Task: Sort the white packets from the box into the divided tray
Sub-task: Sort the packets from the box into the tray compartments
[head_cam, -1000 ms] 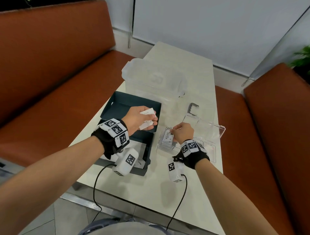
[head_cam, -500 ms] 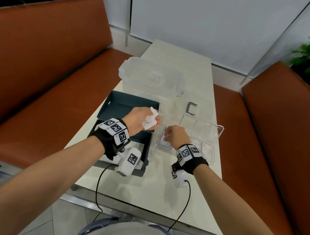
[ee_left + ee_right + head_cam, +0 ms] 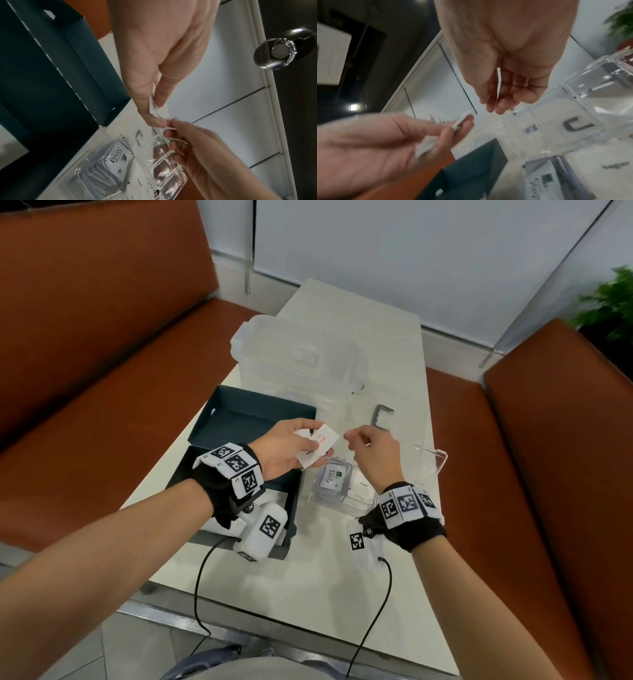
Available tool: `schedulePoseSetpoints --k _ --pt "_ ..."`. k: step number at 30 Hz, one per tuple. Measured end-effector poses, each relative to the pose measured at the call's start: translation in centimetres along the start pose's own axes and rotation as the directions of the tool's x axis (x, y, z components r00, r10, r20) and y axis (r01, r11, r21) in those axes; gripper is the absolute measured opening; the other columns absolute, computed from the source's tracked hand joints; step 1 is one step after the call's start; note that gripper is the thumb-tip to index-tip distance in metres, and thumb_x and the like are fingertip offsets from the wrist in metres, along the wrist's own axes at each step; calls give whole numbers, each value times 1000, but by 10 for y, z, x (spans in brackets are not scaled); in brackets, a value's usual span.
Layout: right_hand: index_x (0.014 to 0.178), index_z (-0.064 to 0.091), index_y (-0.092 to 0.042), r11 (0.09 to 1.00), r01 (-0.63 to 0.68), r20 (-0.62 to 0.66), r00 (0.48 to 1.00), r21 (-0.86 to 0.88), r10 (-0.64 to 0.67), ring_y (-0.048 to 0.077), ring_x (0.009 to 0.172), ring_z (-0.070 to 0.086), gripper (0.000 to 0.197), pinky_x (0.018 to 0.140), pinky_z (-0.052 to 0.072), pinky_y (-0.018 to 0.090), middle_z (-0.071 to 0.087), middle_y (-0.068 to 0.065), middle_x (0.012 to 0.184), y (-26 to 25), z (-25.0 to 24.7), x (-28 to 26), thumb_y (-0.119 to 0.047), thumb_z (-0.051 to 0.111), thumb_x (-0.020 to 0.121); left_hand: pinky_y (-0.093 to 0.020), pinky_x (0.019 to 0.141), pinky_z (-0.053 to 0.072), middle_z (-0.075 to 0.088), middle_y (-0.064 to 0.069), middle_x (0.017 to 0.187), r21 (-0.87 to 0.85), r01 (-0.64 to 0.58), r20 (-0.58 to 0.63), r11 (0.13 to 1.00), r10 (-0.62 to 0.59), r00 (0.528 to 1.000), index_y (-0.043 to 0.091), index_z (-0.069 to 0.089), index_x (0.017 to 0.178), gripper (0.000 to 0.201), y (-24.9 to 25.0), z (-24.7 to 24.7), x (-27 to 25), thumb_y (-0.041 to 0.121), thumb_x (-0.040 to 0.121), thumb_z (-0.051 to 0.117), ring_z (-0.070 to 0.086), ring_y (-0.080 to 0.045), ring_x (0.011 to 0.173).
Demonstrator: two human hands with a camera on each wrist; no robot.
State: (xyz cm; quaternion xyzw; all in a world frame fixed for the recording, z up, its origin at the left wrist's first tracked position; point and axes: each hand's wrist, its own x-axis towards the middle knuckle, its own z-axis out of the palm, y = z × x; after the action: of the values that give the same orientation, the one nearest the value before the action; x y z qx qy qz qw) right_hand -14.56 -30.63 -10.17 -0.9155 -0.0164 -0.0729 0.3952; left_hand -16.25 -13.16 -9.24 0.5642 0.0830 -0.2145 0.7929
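Left hand [image 3: 286, 445] pinching a few white packets [image 3: 317, 447] above the dark box [image 3: 239, 419] edge, right hand [image 3: 371, 455] loosely curled, holding nothing, just beside them over the clear divided tray [image 3: 346, 494] holding more packets.

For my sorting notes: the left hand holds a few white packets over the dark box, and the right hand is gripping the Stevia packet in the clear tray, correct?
Not quite. The left hand does hold the white packets, but the right hand holds nothing; it hovers above the clear tray, fingers relaxed. The Stevia packet stands untouched in its compartment, as the head view shows.
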Motion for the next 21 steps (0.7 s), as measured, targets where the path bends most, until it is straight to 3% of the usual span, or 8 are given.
schedulePoseSetpoints --k 1,5,8,10,13,16,19,21 --pt "85 72 -14 998 -33 20 999 61 31 14 69 63 20 66 47 22 68 -2 74 -4 -5 0 -25 57 92 -29 64 60 61 -20 117 22 -9 -4 1000 9 1000 6 55 127 38 0 3 1 -12 94 50 73 -21 82" --pt "84 69 -18 955 -141 185 978 261 94 5 55 63 3 48 43 13 70 -3 73 -7 -20 -4 -18 68 86 -27 64 59 60 -16 119 134 -64 -16 989 67 998 6 60 118 34 -3 21 4 -9 88 61 66 -23 87" --pt "90 68 -8 927 -183 132 980 327 147 13 58 65 4 47 46 18 71 7 77 3 -38 0 -10 67 87 -24 65 58 64 -20 112 153 -68 -14 986 71 997 3 58 121 36 -4 38 8 -10 87 62 68 -21 83" --pt "92 66 -8 923 -190 74 982 334 175 14 56 65 5 47 49 19 69 6 75 17 -55 3 -6 62 90 -24 65 56 65 -22 113 131 -23 -1 991 24 1000 2 53 125 37 -4 48 10 -14 91 51 68 -21 85" --pt "99 65 -16 955 -206 24 978 212 206 12 60 65 16 52 51 19 67 1 73 48 -83 5 -4 55 93 -25 66 58 57 -22 119 99 40 11 994 -42 999 0 46 130 44 -6 63 12 -18 91 38 65 -27 97" --pt "98 65 -16 961 -277 37 960 13 276 13 63 64 16 54 51 20 69 7 76 81 -104 0 -4 59 89 -28 74 59 45 -22 128 103 64 25 993 -67 997 4 42 135 51 -11 73 13 -22 91 36 62 -34 111" --pt "95 65 -11 927 -365 51 927 -91 370 15 67 65 9 63 57 26 71 11 80 106 -112 -9 -7 67 86 -32 81 57 41 -26 134 103 75 39 992 -79 996 6 40 136 54 -17 80 13 -22 91 37 62 -37 112" --pt "94 67 -9 912 -395 73 912 -109 404 15 66 64 7 63 57 24 71 12 80 116 -112 -15 -7 66 87 -33 80 58 41 -27 135 98 81 43 992 -85 995 6 41 136 53 -19 84 13 -22 91 38 63 -38 110"
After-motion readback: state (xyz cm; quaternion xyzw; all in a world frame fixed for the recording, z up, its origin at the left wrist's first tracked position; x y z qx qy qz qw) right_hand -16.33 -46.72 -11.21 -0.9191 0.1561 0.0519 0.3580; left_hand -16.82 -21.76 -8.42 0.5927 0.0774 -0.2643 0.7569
